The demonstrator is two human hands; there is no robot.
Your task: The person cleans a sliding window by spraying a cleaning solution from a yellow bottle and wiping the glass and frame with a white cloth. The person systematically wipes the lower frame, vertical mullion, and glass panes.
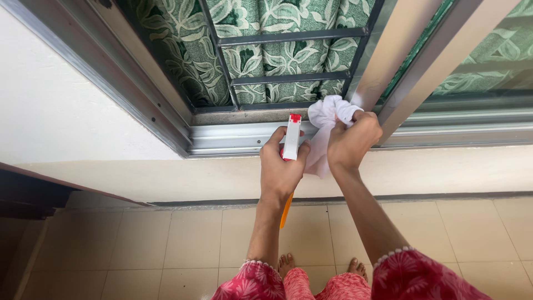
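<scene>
Carrier: a pale cream window ledge [166, 176] running across the wall, with the aluminium window track [233, 139] seated along its top.
On the track: the sliding window frame [413, 66] stands in the channel.
Floor: beige square tiles [166, 244] with thin grout lines.
On the floor: two bare feet [287, 265], close to the wall.

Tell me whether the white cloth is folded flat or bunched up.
Bunched up. The cloth is crumpled in the right hand against the window frame, a loose tail hanging below; the left hand grips a spray bottle.
</scene>
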